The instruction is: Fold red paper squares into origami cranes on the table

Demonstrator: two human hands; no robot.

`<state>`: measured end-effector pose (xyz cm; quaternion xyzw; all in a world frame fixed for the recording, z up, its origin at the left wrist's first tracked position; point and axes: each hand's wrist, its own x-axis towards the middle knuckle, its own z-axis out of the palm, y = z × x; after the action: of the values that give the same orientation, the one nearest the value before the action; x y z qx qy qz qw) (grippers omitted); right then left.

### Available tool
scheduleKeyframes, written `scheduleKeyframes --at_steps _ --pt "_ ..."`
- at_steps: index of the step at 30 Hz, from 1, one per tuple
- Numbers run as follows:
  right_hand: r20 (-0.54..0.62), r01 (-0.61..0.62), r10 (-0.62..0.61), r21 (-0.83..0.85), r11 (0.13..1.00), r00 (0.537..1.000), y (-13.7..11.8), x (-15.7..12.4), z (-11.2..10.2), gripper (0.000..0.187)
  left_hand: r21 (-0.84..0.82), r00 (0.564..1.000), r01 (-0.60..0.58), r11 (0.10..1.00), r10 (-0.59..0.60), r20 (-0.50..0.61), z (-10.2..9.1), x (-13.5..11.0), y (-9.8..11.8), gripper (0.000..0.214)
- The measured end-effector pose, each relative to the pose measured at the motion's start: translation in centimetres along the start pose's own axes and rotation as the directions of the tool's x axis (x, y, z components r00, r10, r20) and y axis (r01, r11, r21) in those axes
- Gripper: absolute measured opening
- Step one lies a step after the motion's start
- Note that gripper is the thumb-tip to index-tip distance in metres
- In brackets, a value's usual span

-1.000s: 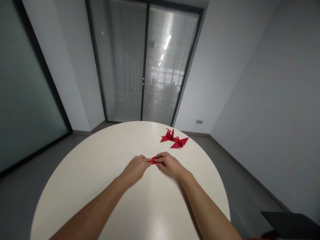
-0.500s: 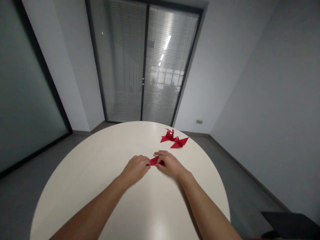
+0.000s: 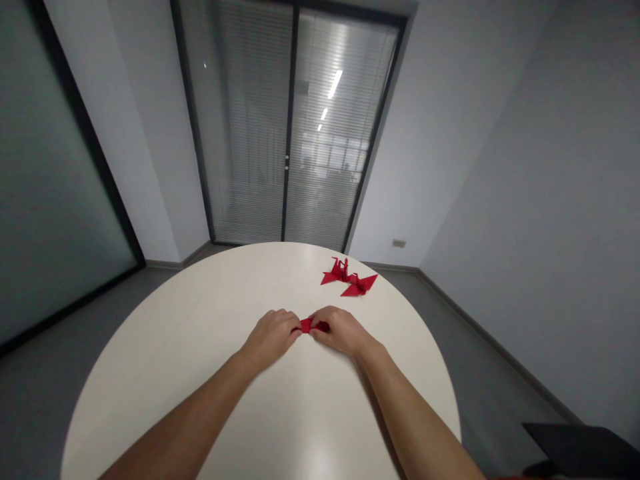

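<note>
Between my hands, close to the tabletop, is a small piece of folded red paper (image 3: 306, 325). My left hand (image 3: 274, 335) pinches its left end with thumb and fingers. At the other end my right hand (image 3: 340, 329) grips the paper, its fingers curled over it. Both hands cover much of the paper, so its full shape is hidden. Beyond my right hand, two red origami cranes (image 3: 361, 287) rest side by side near the table's far right edge.
The round white table (image 3: 210, 300) fills the middle of the view. A black chair (image 3: 580, 450) stands at the lower right. Glass panels with blinds (image 3: 245, 153) rise behind the table, and grey walls (image 3: 540, 187) flank it.
The right-hand fingers, stretched out before, have curled down onto the folded paper. Less of the paper shows now. The left hand stays in place.
</note>
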<state>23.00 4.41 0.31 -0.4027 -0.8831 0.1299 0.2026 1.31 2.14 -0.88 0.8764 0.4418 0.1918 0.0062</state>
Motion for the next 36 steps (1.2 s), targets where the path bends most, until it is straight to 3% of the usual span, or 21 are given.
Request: scheduleKeyframes --at_steps 13,23,28,36 --pt "-0.026 0.029 -0.03 -0.042 0.999 0.999 -0.16 0.08 0.06 0.018 0.04 0.998 0.067 0.997 -0.068 0.002 0.16 0.15 0.3 0.021" --pt "-0.068 0.023 -0.018 0.062 0.998 0.998 0.08 0.44 0.65 0.014 -0.027 0.991 0.136 0.99 -0.136 -0.016 0.14 -0.09 0.33 0.02" --pt "-0.051 -0.03 0.036 0.105 0.994 0.998 0.42 0.38 0.81 0.011 -0.029 0.992 0.128 0.991 -0.128 -0.009 0.04 -0.01 0.34 0.018" --pt "-0.037 -0.007 0.015 0.198 0.98 0.999 0.59 0.43 0.93 0.005 -0.004 0.994 0.104 0.995 -0.104 -0.02 0.46 0.12 0.07 0.016"
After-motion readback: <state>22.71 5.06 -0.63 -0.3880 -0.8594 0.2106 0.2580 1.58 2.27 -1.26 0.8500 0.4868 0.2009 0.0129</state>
